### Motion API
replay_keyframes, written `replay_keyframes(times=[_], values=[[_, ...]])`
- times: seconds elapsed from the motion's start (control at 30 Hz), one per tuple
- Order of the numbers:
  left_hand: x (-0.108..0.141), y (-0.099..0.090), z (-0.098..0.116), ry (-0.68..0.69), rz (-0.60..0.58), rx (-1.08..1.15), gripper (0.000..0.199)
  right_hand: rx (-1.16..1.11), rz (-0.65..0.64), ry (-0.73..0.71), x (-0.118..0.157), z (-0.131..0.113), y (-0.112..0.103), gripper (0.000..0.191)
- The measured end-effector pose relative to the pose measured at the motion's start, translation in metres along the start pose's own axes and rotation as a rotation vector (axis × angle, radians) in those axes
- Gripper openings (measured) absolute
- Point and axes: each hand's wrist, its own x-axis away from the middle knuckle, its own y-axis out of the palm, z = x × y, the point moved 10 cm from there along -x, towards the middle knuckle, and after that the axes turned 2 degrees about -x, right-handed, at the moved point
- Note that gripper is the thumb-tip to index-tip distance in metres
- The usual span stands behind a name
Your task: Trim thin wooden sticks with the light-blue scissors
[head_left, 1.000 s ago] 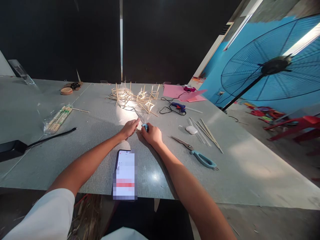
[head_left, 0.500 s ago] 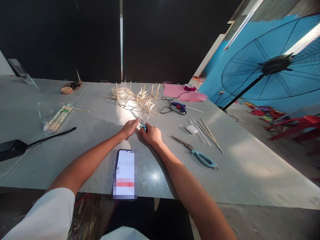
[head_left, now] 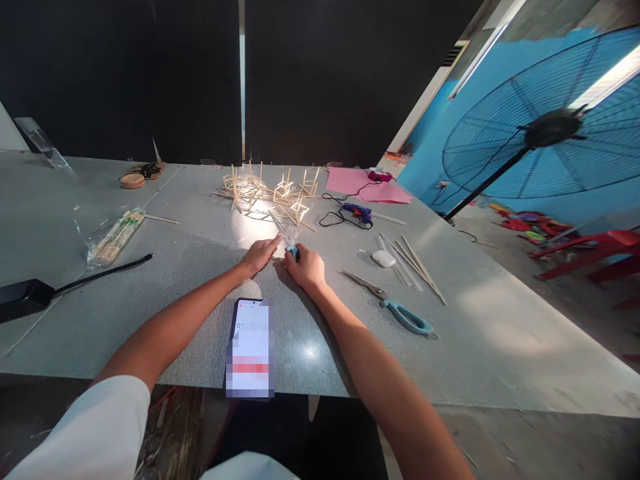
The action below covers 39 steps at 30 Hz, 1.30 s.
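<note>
My right hand is closed around the light-blue handle of a pair of scissors, whose blades point forward and left and look blurred. Close beside it on the left, my left hand is closed in a pinch on what looks like a thin wooden stick, mostly hidden by the fingers. Both hands are low over the grey table. Just beyond them stands a cluster of small frames made of thin sticks. A second pair of scissors with a light-blue handle lies to the right of my right arm.
A phone lies between my forearms. To the right are a blue glue gun with a black cord, a white case, loose sticks and pink paper. A bagged stick bundle lies left. A large fan stands right.
My right hand has shifted slightly to the right with the scissors, and their blades have turned and show less clearly. My left hand has hardly moved.
</note>
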Motion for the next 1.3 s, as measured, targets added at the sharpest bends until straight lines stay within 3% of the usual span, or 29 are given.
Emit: replay_keyframes(times=[0.23,0.87,1.3], values=[[-0.0018,0.0022,-0.0014,0.0,-0.009,0.068,0.05,-0.002,-0.036,-0.054,0.002,-0.0083,0.0026,0.037],[-0.0034,0.0042,-0.0013,0.053,-0.026,0.017,0.044,-0.007,-0.023,-0.038,0.0006,-0.0047,0.0022,0.039],[0.0007,0.0007,0.0082,0.105,0.033,-0.093,0.059,-0.02,-0.006,0.037,0.0006,0.0011,-0.0013,0.041]])
